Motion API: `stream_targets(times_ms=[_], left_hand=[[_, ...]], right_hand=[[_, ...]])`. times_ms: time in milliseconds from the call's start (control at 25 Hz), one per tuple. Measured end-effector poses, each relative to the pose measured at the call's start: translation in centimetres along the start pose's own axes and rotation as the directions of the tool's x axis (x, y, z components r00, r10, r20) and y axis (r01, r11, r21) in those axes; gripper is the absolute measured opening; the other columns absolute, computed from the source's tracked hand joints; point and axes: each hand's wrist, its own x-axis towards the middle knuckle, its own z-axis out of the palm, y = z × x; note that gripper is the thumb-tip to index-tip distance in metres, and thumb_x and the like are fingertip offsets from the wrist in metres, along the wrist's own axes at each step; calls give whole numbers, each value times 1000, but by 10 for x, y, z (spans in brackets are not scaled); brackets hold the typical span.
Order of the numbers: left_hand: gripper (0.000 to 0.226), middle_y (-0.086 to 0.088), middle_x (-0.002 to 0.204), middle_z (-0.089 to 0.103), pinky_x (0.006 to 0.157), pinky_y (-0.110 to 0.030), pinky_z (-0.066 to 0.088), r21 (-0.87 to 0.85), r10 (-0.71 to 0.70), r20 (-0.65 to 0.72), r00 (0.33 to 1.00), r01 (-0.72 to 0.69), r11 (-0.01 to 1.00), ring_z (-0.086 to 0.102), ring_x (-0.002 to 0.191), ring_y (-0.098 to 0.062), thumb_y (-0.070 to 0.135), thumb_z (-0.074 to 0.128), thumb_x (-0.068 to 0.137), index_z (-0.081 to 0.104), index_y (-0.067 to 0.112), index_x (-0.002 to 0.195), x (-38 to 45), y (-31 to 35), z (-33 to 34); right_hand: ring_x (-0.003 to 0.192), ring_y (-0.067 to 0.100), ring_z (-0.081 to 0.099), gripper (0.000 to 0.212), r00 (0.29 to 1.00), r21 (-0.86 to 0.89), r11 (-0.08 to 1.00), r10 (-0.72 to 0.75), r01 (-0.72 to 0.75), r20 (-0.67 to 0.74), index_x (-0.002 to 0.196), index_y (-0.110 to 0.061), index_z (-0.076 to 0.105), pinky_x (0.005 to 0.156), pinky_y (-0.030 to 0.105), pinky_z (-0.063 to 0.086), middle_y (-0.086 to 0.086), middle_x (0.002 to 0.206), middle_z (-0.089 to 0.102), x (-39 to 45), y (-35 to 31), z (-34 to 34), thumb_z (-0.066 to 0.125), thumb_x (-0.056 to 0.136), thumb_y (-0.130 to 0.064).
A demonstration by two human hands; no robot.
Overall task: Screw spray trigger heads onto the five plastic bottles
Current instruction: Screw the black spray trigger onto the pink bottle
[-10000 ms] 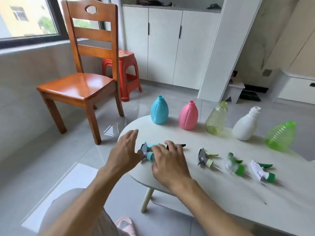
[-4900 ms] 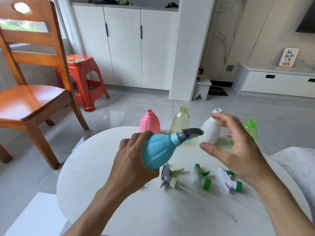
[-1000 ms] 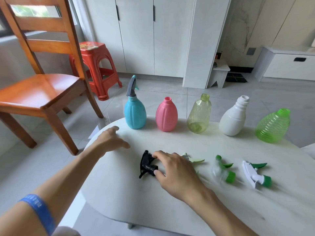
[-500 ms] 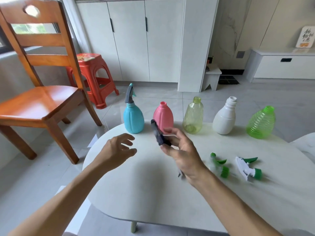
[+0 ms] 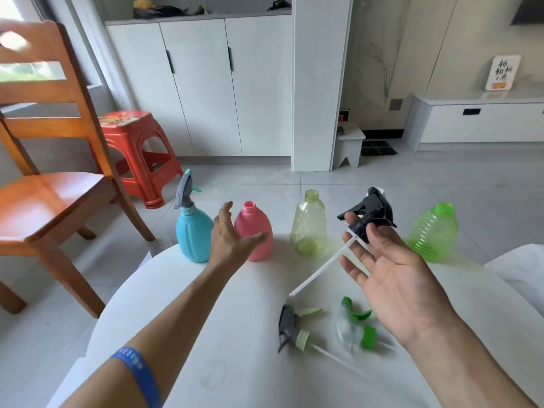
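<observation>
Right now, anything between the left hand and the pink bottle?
Nothing visible. The left hand is open beside the pink bottle, overlapping its left side in view; whether they touch is unclear. The blue bottle stands just left of the hand.

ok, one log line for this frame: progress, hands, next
progress: blue bottle capped, pink bottle open | right hand: holds black trigger head | left hand: open by pink bottle | next: likely grab pink bottle

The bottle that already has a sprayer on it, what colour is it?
Light blue bottle, seen in the head view.
</observation>
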Motion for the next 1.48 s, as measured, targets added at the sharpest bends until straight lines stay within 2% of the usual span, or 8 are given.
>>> stream_targets(times_ms=[80,280,440,680,920,1080,1200,1480], left_hand=[[108,-6,138,46,95,-40,47,-16,-34,22,999,34,999,48,122,-27,38,91,60,28,29,148,15,-3,12],[78,9,100,60,66,-32,53,-106,-65,-19,998,62,992,62,95,-23,48,85,51,48,36,118,19,-14,27],[76,-1,105,55,74,-38,53,32,90,-84,992,-87,996,57,95,-25,43,85,53,48,43,119,-2,-17,13],[70,17,100,52,62,-23,47,84,207,34,978,-209,974,55,91,-10,49,81,49,44,60,107,-74,-26,-24],[82,19,105,61,68,-24,55,-190,-46,-28,999,40,981,61,93,-3,46,88,48,40,62,112,-123,-44,-24],[89,10,118,52,74,-30,53,109,228,9,974,-228,968,54,100,-14,39,88,52,42,45,128,-120,-32,-32],[97,0,127,46,76,-33,52,393,484,56,873,-465,793,43,108,-21,34,87,53,42,28,138,-119,-17,-45],[95,-6,135,53,79,-43,55,417,510,-14,860,-458,785,50,114,-31,25,92,52,49,16,137,-135,9,-38]], right_hand=[[116,13,59,14,1000,0,1000,3,-3,-18,72,-32,74,102,40,39,-9,118,74,2,-5,-8,64,79,-27],[93,3,70,14,999,-50,998,-26,24,-28,85,-28,71,92,34,40,2,113,76,3,-10,-17,66,73,-22],[98,9,65,19,1000,-51,999,-14,13,-14,85,-29,73,92,35,40,0,115,76,1,-6,-13,60,82,-15],[97,7,65,16,999,-48,998,-36,36,11,86,-29,73,91,35,41,-3,114,76,-8,3,2,62,82,-18],[93,4,71,19,1000,23,1000,-17,16,15,87,-28,73,87,33,41,-2,109,77,-20,17,17,61,79,-15],[100,7,63,21,995,33,995,-95,95,-4,100,-31,67,88,33,41,-11,111,75,-18,20,16,59,85,-18],[100,7,57,26,977,86,974,-213,211,13,111,-35,63,89,32,39,-18,119,68,-15,16,14,59,87,-25],[107,11,54,24,961,81,957,-276,277,-21,109,-36,63,93,34,37,-18,124,67,-8,8,0,58,88,-26]])
